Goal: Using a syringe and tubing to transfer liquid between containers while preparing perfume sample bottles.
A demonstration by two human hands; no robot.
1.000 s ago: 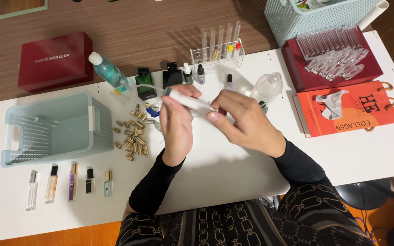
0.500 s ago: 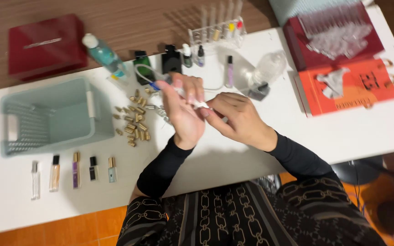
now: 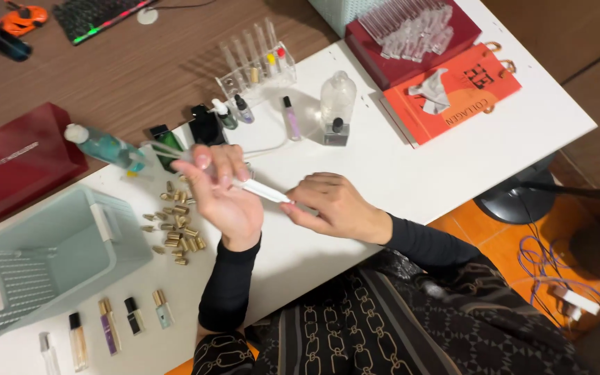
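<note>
white counter [image 3: 411, 173] runs diagonally, far edge against a brown wood surface. teal basket [image 3: 43, 257] sits at the counter's left end, open side up. dark red box [image 3: 15, 160] lies off the counter's far-left edge on the wood. second red box [image 3: 411, 48] at the far right corner carries a pile of clear vials [image 3: 407, 28]; orange bag [image 3: 453, 90] lies just beside it with a crumpled tissue on top. clear tube rack [image 3: 255, 69] stands at the far edge. clear round bottle [image 3: 337, 104] stands near the middle of the far edge. teal bottle [image 3: 105, 147] lies tipped at the far-left edge, next to a green bottle [image 3: 164, 139] and a black one [image 3: 206, 125]. gold caps [image 3: 175, 229] are scattered between basket and hands. row of small spray vials [image 3: 105, 326] lines the near-left edge.

left hand [image 3: 227, 201], grip clenched around a white syringe [image 3: 262, 189], held above the counter's middle, tip pointing right. right hand [image 3: 331, 205], fingers pinching the syringe's tip end; whether a small vial is in there, cannot tell.
</note>
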